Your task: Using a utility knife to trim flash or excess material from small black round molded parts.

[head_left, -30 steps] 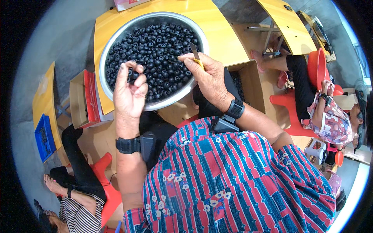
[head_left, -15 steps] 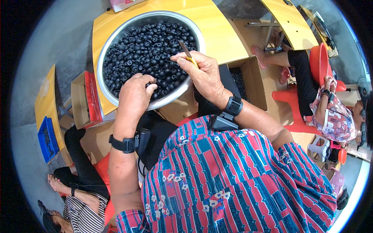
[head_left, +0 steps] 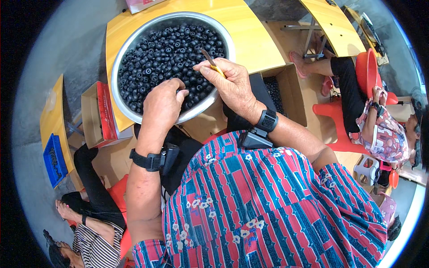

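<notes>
A wide metal basin (head_left: 117, 91) holds a heap of small round black parts (head_left: 172, 53), many with a hole in the middle. My left hand (head_left: 163, 102) is over the near side of the heap, its fingers curled and its thumb close to them; whatever lies between them is hidden. Just inside the right rim, my right hand (head_left: 232, 85) grips a small knife (head_left: 208, 57) by its yellow handle. The blade slants up to the left above the parts. Thumb and index finger of that hand are close together; any part between them is too small to make out.
The basin stands on a yellow table (head_left: 250, 40). Below its right side is a cardboard box (head_left: 295, 96) with black parts; an open red-sided carton (head_left: 94, 116) stands left. A blue tray (head_left: 52, 163) lies farther left. Other people sit at both sides, one by a red basin (head_left: 367, 73).
My left hand has moved a little right and up, toward my right hand. A black part seen earlier at its thumb no longer shows. The knife has shifted slightly left.
</notes>
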The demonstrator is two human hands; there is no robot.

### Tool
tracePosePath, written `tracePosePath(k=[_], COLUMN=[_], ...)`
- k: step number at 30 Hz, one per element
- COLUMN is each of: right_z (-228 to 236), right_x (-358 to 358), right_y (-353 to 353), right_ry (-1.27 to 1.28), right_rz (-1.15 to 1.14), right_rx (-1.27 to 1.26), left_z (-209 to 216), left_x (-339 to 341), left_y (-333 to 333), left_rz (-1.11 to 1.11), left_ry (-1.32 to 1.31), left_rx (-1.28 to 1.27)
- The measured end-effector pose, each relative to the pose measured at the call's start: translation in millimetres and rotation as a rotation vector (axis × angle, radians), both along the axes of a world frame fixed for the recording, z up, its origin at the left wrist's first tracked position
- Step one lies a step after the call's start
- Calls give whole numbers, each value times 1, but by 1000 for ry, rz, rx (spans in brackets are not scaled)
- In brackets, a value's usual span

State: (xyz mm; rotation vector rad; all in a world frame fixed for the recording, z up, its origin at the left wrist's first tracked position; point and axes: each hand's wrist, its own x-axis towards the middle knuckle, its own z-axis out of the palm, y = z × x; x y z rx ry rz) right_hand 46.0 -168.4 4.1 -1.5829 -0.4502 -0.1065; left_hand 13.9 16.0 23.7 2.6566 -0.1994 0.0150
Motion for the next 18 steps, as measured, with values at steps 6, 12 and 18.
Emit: tracePosePath(k=[6, 12, 18], right_z=[-3, -6, 1], right_x=[2, 2, 2], right_y=[0, 2, -1], right_ry=[-38, -26, 73], right_rz=[-3, 3, 53], right_rx=[-11, 26, 40], left_z=[2, -2, -14], left_x=[2, 6, 3], left_y=[-10, -2, 13], left_rz=[3, -36, 61], left_ry=[26, 101, 17], left_rx=[75, 40, -650])
